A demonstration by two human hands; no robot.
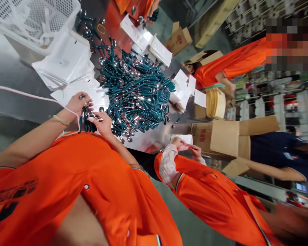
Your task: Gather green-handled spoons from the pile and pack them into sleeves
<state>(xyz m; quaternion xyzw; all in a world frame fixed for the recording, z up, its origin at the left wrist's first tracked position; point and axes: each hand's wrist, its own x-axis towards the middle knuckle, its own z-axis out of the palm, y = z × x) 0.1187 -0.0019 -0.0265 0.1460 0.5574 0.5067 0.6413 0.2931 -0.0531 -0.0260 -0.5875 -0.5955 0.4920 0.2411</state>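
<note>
My left hand [76,103] is closed around a bunch of spoons [86,114], their metal bowls up at the fingers and dark teal handles hanging down. At the right side of that bunch, my right hand [104,123] is closed on a spoon [98,119] whose shiny part shows between thumb and fingers. Just beyond both hands spreads a large pile of teal-handled spoons [138,89] on the metal table [154,136]. White paper or plastic sleeves [66,65] are stacked behind my left hand.
A white perforated basket [69,25] stands at the far left. A pale cord [28,97] runs past my left wrist. A co-worker's hands [187,146] handle something small at right. Open cardboard boxes [223,136] and more people stand beyond. More white sleeves [161,51] lie past the pile.
</note>
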